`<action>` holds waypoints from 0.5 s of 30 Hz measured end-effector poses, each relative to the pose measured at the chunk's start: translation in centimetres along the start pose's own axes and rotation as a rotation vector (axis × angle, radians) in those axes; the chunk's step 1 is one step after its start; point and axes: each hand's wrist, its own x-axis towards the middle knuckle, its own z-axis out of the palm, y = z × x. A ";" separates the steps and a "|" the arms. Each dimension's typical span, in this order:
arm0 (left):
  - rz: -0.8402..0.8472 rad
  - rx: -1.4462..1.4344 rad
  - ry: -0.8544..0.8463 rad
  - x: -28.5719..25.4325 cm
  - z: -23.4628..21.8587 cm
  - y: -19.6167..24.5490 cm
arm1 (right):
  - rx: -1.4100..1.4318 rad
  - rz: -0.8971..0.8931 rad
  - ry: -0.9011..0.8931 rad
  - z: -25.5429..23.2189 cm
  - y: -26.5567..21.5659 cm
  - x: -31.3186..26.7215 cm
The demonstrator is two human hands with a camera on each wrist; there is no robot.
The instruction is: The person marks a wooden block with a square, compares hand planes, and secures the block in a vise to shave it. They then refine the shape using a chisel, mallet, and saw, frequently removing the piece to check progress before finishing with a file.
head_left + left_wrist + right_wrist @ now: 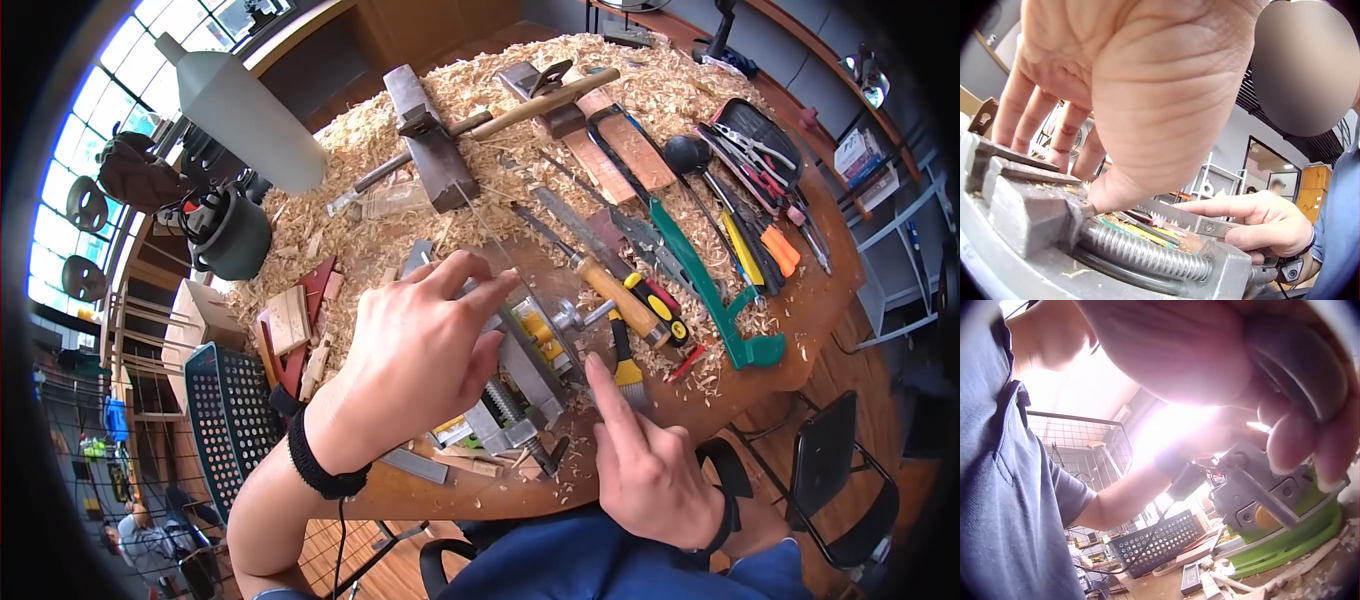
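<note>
My right hand (655,470) grips the dark handle (1300,362) of a handsaw, its index finger stretched along the blade. The narrow saw blade (500,238) runs away from me across the vise, and its teeth show in the left wrist view. My left hand (410,335) rests over the metal vise (535,385), its index fingertip right beside the blade. In the left wrist view its fingers reach down behind the vise jaws, with the thumb on the near side. Its fingertips are partly hidden. The vise has a green base (1297,553) and a thick screw (1141,253).
Wood shavings (640,90) cover much of the table around wooden planes (430,150) and a mallet (545,103). Right of the vise lie a wood-handled chisel (625,300) and a green-handled saw (700,280). A dark perforated basket (235,410) and a white bottle (250,115) stand left.
</note>
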 end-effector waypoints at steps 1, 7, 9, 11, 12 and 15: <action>-0.001 0.000 -0.002 0.0 0.0 0.0 | 0.019 -0.022 0.022 0.0 0.1 -0.2; -0.002 -0.011 0.000 0.1 0.2 -0.2 | 0.005 -0.016 -0.031 0.3 0.0 0.0; -0.003 -0.003 0.000 0.0 0.1 -0.2 | -0.002 -0.014 -0.032 0.5 -0.2 0.2; -0.011 -0.014 -0.021 0.1 0.1 -0.2 | -0.012 -0.012 -0.026 0.4 0.0 0.3; -0.011 -0.013 -0.023 0.1 0.1 -0.2 | 0.002 -0.022 -0.005 0.1 0.2 0.4; -0.009 -0.014 -0.017 0.2 0.1 -0.2 | 0.047 -0.044 0.024 -1.1 1.3 0.7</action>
